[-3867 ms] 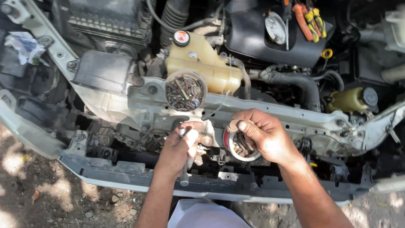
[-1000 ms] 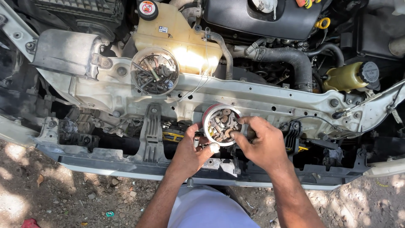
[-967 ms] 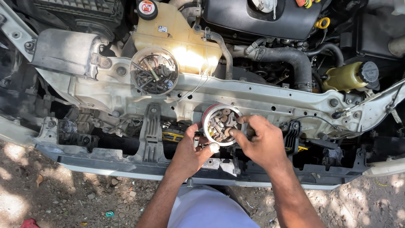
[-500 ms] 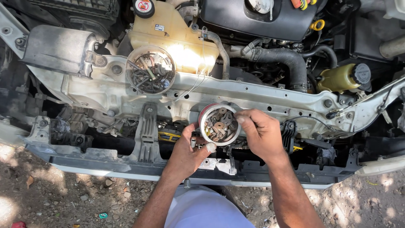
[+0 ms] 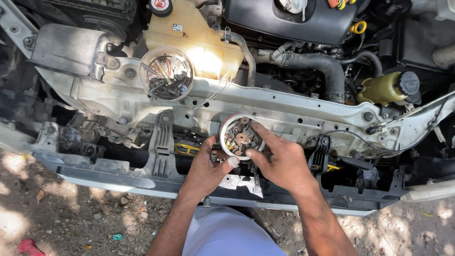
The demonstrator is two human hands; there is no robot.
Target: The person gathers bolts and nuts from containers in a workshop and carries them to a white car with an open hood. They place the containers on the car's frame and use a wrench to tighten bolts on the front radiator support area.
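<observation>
Head view, engine bay from above. The small round tub (image 5: 239,137), white-walled with a reddish rim, sits low at centre against the front crossmember (image 5: 294,114), just below its edge. I see in it a loose heap of small rusty metal parts, brown and grey; they look like washers and fasteners, but I cannot tell each kind. My left hand (image 5: 207,167) cups the tub from below and the left, its fingers (image 5: 233,161) curled under the lower wall, gripping it. My right hand (image 5: 279,161) lies over the tub's right side, with fingers (image 5: 258,132) reaching across the rim into the contents; whether they pinch a piece I cannot tell.

Up and to the left, well apart from the tub, a clear round container (image 5: 166,74) rests on the crossmember beside the yellowish coolant tank (image 5: 199,42). It holds a tangle of dark bolts and slim metal pieces. A red-and-black cap (image 5: 161,5) tops the tank. At right stands a yellow fluid reservoir (image 5: 386,87) with a black lid, fluid showing through its wall. A thick black hose (image 5: 313,64) curves between the two tanks. Below lies dirt ground (image 5: 71,218) with sun patches.
</observation>
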